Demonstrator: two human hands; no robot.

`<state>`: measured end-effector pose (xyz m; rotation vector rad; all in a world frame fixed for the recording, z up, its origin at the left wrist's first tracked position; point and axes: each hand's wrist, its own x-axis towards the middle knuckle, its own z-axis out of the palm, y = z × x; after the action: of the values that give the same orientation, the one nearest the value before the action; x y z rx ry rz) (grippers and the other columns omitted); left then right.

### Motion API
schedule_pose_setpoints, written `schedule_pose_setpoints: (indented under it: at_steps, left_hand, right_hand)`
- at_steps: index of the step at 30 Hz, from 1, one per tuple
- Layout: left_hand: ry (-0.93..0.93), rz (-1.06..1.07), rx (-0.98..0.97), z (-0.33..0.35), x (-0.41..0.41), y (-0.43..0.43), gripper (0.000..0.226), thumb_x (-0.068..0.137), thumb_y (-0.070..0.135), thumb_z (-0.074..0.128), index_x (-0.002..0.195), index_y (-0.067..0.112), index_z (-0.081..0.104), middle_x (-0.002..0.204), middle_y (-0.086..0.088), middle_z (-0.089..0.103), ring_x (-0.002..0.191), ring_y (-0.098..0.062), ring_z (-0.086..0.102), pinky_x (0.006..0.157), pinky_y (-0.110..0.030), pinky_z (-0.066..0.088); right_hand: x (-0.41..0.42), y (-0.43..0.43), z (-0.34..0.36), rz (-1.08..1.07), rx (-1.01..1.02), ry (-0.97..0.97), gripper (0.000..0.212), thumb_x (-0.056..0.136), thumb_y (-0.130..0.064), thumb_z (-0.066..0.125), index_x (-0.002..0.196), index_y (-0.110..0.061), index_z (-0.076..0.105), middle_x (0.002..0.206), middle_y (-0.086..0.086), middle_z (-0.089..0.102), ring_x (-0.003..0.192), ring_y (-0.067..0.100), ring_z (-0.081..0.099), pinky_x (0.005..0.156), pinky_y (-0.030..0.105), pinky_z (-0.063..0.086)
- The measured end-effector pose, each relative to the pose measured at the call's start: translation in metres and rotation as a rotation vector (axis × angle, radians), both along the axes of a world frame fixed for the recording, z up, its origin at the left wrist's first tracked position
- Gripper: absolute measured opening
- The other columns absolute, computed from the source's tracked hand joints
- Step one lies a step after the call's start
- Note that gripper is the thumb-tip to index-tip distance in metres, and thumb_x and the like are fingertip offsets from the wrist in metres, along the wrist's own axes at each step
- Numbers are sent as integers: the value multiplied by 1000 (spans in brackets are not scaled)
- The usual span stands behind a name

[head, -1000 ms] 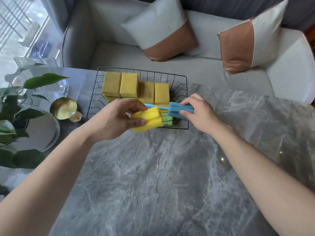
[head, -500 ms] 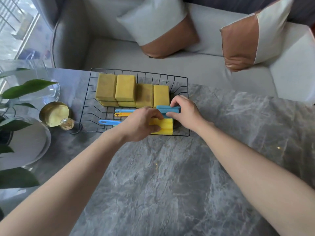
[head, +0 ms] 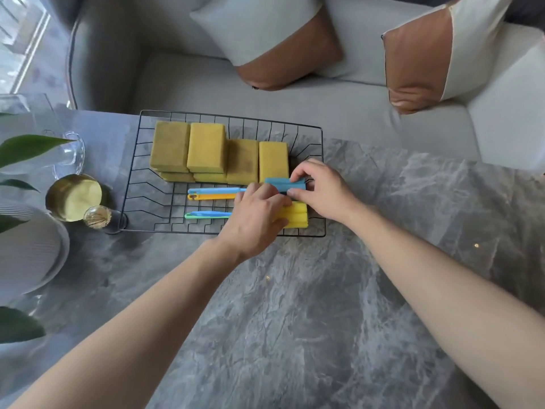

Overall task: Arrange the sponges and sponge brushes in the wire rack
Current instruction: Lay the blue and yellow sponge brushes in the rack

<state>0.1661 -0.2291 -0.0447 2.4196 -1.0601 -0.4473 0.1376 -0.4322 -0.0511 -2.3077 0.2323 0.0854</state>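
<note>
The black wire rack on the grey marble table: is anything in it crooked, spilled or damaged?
Nothing stands out. In the black wire rack the yellow-green rectangular sponges stand in a tidy row at the back, and the plastic brush handles lie parallel in front. The left hand rests on the yellow sponge head; the right hand pinches the blue one.
</note>
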Motion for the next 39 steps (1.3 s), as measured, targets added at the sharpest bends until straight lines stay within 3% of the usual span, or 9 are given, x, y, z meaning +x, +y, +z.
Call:
schedule_pose_setpoints:
  at_steps: [3,7,11,14,18,25,30,34,39]
  left_hand:
    - [-45,15,-28,-7,-2,3,58,82,34,75,136,28,54,140,-6,47,124,-34,44,95,-49,43]
    - [17,-43,-19,-20,8,7,83,89,48,67,158,30,24,168,1,21,155,-27,16,118,-49,26]
    - [29,-119,4,-30,17,11,84,93,57,57,161,25,19,170,3,17,157,-21,11,124,-46,20]
    - [-13,-121,19,-34,20,12,88,91,65,53,161,23,20,169,2,20,157,-19,14,124,-43,19]
    - [-18,-146,52,-38,20,12,91,92,71,45,162,22,14,170,3,14,157,-17,10,124,-42,15]
    - [26,-167,105,-39,24,7,88,96,67,41,163,21,7,171,2,5,158,-15,5,127,-43,12]
    - [63,-158,111,-36,23,-1,87,97,63,44,163,20,6,171,0,3,158,-17,4,127,-43,11]
    - [78,-182,130,-35,25,0,91,96,65,43,163,21,1,171,1,-2,158,-17,1,127,-42,7]
    - [81,-165,89,-32,27,6,97,92,68,49,163,20,3,172,1,-1,158,-17,2,127,-42,10]
  right_hand:
    - [-5,0,-2,19,-3,-33,23,80,-21,79,96,-25,63,98,-11,55,93,11,60,84,41,53]
    - [-11,1,0,54,-9,-20,26,83,-19,76,106,-17,66,106,-6,57,98,10,59,90,39,51]
    - [-23,-5,7,128,-71,-20,50,81,-43,74,124,-20,65,125,-3,60,119,12,55,101,40,46]
    - [-36,-8,8,179,-283,95,73,77,-68,59,143,-41,45,154,-15,40,147,11,26,112,48,29]
    - [-47,-9,2,188,-334,186,75,83,-75,47,150,-51,22,162,-26,17,152,7,1,106,54,23]
    - [-48,-5,-6,200,-206,99,68,95,-47,59,154,-24,35,164,-2,25,154,18,11,122,47,19]
    - [-49,-4,-9,176,-215,85,67,95,-39,63,153,-19,37,163,0,28,153,16,13,124,40,16]
    - [-49,-6,-8,171,-222,93,71,93,-46,62,154,-21,36,163,-2,27,153,14,12,123,42,18]
    - [-45,-7,0,196,-372,141,82,84,-71,48,155,-39,22,165,-15,17,153,8,7,116,51,24]
